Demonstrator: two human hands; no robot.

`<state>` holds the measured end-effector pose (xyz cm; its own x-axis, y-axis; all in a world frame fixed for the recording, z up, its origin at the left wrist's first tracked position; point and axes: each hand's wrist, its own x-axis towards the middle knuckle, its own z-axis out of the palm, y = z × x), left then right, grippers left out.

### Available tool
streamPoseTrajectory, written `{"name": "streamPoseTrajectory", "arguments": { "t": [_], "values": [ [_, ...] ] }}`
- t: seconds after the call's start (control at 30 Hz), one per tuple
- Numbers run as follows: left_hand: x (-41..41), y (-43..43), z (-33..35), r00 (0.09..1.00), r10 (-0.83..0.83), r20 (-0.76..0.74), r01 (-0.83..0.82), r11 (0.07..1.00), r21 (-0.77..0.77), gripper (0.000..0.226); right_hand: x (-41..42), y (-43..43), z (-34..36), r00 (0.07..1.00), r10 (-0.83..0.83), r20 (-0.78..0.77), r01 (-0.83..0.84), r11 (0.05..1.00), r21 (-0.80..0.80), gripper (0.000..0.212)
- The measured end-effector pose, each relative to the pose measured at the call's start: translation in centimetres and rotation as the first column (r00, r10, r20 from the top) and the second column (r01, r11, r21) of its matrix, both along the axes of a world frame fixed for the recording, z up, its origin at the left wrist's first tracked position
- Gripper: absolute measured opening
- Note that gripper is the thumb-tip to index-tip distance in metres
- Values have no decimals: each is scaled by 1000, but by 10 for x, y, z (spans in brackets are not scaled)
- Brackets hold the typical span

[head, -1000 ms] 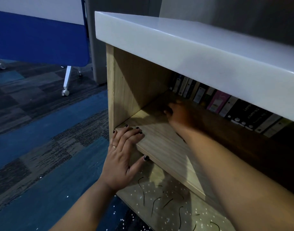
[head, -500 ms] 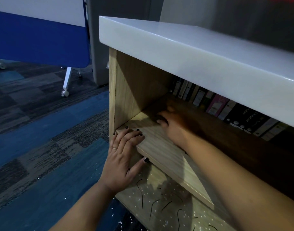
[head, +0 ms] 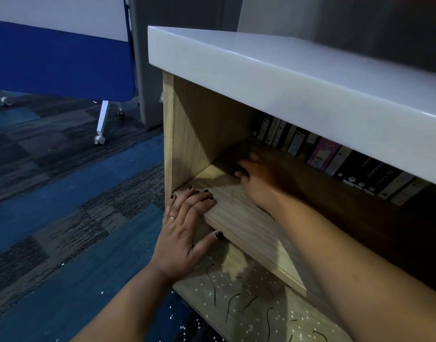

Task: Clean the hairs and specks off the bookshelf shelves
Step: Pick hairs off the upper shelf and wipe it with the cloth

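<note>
The wooden bookshelf has an upper shelf (head: 239, 218) and a lower shelf (head: 239, 314). The lower shelf is strewn with several black hairs (head: 213, 285) and white specks (head: 258, 304). My left hand (head: 184, 233) rests on the upper shelf's front left corner, fingers flat on top and thumb against the front edge. My right hand (head: 258, 178) reaches into the shadowed upper shelf near the left wall, palm down on the board with fingers loosely bent. It is blurred, and I see nothing held in it.
A thick white top slab (head: 286, 77) overhangs the shelf opening. A row of books (head: 335, 156) stands along the back right of the upper shelf. White specks (head: 177, 314) dot the blue carpet by the shelf foot. A blue wheeled partition (head: 63, 62) stands back left.
My right hand has slid from the back of the upper shelf, near the books, toward the left front. My left hand has stayed on the shelf corner.
</note>
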<state>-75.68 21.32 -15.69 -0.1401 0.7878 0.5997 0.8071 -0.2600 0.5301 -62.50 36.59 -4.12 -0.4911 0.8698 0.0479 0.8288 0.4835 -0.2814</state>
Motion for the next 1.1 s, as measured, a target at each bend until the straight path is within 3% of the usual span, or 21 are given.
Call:
{"name": "streamPoseTrajectory", "arguments": {
  "t": [0.17, 0.33, 0.47, 0.57, 0.63, 0.7, 0.77, 0.83, 0.87, 0.93, 1.1],
  "values": [
    [0, -2, 3, 1000, 7, -8, -7, 999, -39, 57, 21, -34, -5, 991, 46, -129, -56, 995, -77, 36],
    [4, -7, 11, 1000, -1, 25, 2, 998, -70, 60, 52, -74, -8, 973, 165, -159, -158, 986, 58, 22],
    [21, -15, 25, 985, 14, 174, 6, 993, -114, 53, 79, -96, -10, 946, 246, -211, -244, 969, 40, 18],
    [52, -29, 44, 968, 26, 250, -7, 997, -76, 44, 94, -103, -12, 917, 143, -372, -180, 982, -66, 21],
    [79, -39, 55, 938, -1, 347, 16, 999, -40, 32, 104, -109, -11, 826, -34, -562, -51, 990, -135, 26],
    [103, -48, 70, 812, -45, 582, 92, 994, -52, 22, 112, -115, -8, 653, -211, -727, 17, 964, -265, 21],
    [120, -51, 86, 598, -82, 797, 282, 953, -113, 20, 118, -123, 2, 406, -322, -855, -62, 924, -378, 11],
    [129, -49, 99, 413, -86, 907, 495, 857, -145, 32, 122, -132, 13, 176, -391, -904, -174, 891, -419, 14],
    [132, -46, 102, 325, -87, 942, 577, 807, -124, 39, 126, -136, 19, 103, -402, -910, -202, 887, -415, 18],
    [137, -40, 105, 189, -64, 980, 677, 731, -83, 46, 135, -142, 29, 60, -378, -924, -197, 903, -382, 26],
    [143, -28, 106, 118, -72, 990, 732, 680, -38, 54, 161, -143, 44, 6, -331, -944, 35, 943, -330, 19]
  ]
}}
